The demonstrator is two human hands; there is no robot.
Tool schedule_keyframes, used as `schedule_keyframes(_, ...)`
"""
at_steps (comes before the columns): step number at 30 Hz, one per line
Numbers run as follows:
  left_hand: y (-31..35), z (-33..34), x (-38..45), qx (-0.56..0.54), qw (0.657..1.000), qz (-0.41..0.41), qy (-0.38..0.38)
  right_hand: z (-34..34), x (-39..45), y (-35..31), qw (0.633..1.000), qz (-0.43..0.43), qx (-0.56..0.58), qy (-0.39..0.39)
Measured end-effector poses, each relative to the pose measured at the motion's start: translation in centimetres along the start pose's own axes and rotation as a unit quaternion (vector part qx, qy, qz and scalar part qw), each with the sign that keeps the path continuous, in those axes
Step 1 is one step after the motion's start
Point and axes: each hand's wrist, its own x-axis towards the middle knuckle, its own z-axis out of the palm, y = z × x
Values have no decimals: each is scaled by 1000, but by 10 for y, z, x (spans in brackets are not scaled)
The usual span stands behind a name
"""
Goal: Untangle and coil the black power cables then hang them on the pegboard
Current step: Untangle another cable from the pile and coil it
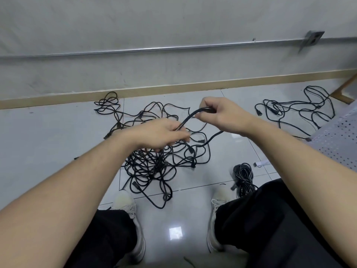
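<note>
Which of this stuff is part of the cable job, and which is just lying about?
Job: held cable, left hand, right hand, big tangle, far tangle, coiled bundle, pegboard.

Lying about: wall pipe, outlet box, skirting.

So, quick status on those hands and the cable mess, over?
Both hands gripping one black cable: left hand, right hand. Cable stretched between them. Main tangle on floor beneath, unsorted. One coiled bundle beside right shoe.

Tangled black cables (154, 163) on floor
</note>
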Motion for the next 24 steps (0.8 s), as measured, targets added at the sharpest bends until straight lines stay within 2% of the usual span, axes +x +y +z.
schedule_keyframes(4,7,-10,-4,-45,992,72,88,-10,-8,8,998,21,33,-46)
schedule_keyframes(7,9,-21,-13,-106,985,102,91,-12,-4,28,991,75,-29,-111)
schedule_keyframes(9,6,-30,-18,-131,981,104,104,-11,1,45,984,91,-90,-122)
schedule_keyframes(12,-6,-41,-25,-90,987,65,115,-14,4,54,983,104,-138,-59)
schedule_keyframes(15,-20,-41,-30,-58,997,-19,53,-21,8,44,989,81,-103,61)
schedule_keyframes(17,-20,-33,-31,-72,997,-37,9,-20,10,33,990,36,-94,96)
schedule_keyframes(21,2,-13,-19,-150,988,33,20,-8,7,15,991,-44,-108,73)
schedule_keyframes(24,14,-4,-10,-156,984,77,47,0,5,8,993,-68,-93,22)
